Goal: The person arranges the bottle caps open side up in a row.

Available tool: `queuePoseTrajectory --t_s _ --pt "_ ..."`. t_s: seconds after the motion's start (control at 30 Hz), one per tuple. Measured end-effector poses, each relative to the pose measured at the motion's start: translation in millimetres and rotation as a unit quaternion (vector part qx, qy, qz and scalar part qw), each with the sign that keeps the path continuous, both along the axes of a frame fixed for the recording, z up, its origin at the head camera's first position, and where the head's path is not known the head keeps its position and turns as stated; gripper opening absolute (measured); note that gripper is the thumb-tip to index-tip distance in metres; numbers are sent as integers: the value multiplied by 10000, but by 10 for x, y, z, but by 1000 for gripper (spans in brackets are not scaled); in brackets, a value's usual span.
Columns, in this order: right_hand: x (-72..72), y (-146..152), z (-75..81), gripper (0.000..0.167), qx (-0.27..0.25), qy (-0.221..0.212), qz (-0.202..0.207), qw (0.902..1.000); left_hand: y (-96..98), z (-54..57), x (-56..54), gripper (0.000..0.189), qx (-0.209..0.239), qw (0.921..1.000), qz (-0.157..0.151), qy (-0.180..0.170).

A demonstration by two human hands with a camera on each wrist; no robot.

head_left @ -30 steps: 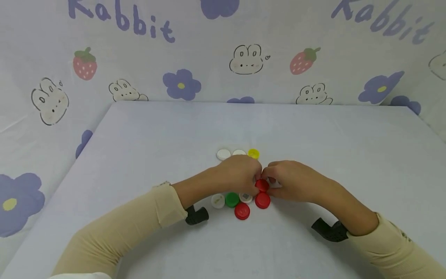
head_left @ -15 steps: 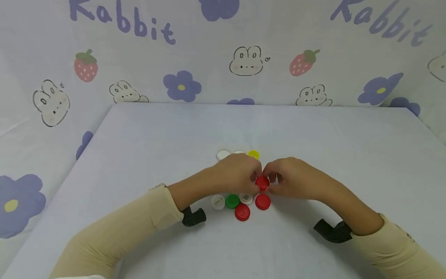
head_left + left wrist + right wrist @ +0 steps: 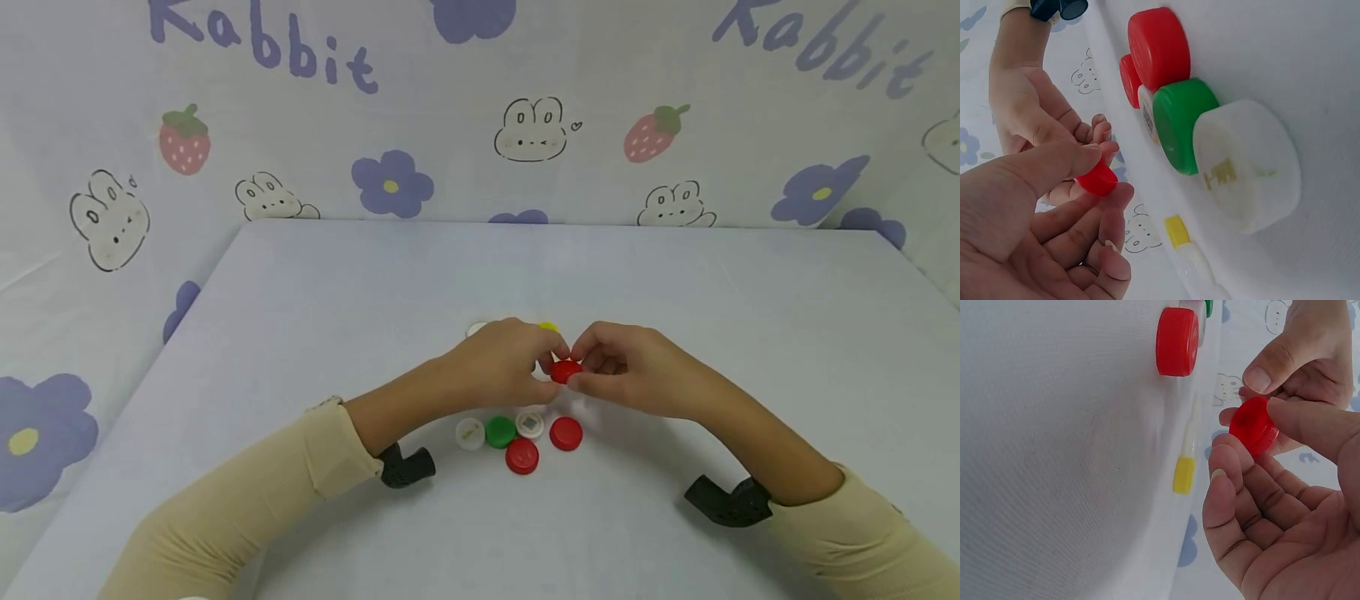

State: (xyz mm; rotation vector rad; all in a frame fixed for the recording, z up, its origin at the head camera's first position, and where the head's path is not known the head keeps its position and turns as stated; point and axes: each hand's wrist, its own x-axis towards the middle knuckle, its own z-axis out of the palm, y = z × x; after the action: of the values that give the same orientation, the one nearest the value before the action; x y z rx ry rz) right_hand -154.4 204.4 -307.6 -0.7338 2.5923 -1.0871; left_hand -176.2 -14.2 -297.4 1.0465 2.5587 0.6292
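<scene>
A red bottle cap [image 3: 566, 371] is held between both hands, raised off the table. My left hand [image 3: 498, 362] pinches its left side with thumb and fingertips. From the other side my right hand [image 3: 641, 371] grips it between thumb and forefinger, its remaining fingers curled loosely. The cap [image 3: 1252, 424] is tilted, and its hollow underside shows in the right wrist view. Nearer the person lie a second red cap [image 3: 566, 434], a third red cap [image 3: 522, 457], a green cap [image 3: 500, 432] and a white cap with a square mark [image 3: 529, 425].
Left of the green cap is a larger white cap [image 3: 1247, 165] with a yellowish mark. Beyond the hands a yellow cap [image 3: 1184, 475] and a white cap [image 3: 477, 329] stand in a row, partly covered by the left hand. A bunny-print cloth [image 3: 450, 125] hangs behind the white table [image 3: 337, 275].
Both hands have moved up and away from the person with the red cap, which was close beside the second red cap. The cap has turned in the fingers. The other caps lie as before.
</scene>
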Motion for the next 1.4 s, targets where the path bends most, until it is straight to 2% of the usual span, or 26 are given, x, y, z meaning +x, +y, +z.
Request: queuePoseTrajectory --t_s 0.3,0.47,0.6,0.77,0.97,1.23,1.3,1.4 --pt "7 -33 23 6 -482 -131 -123 9987 9 -7 22 50 245 9995 183 26" --pt "5 -55 35 12 -560 -223 -302 9977 15 -28 30 52 399 9986 225 276" --pt "7 -61 40 16 -593 -320 -457 9967 23 -18 34 46 449 9975 158 519" --pt "8 -50 23 20 -604 -312 -454 9966 42 -9 22 42 408 9980 196 438" --pt "31 -17 3 31 -290 -392 -243 9985 66 1 -14 38 162 9985 182 489" --pt "12 6 -45 30 338 352 -173 9987 195 -36 -130 35 -519 9933 -10 1032" --pt "-4 14 -52 28 432 448 -195 9979 221 -27 -163 36 -650 9922 -66 1058" --pt "-33 20 -66 27 528 508 -152 9972 228 -4 -208 36 -768 9927 -158 917"
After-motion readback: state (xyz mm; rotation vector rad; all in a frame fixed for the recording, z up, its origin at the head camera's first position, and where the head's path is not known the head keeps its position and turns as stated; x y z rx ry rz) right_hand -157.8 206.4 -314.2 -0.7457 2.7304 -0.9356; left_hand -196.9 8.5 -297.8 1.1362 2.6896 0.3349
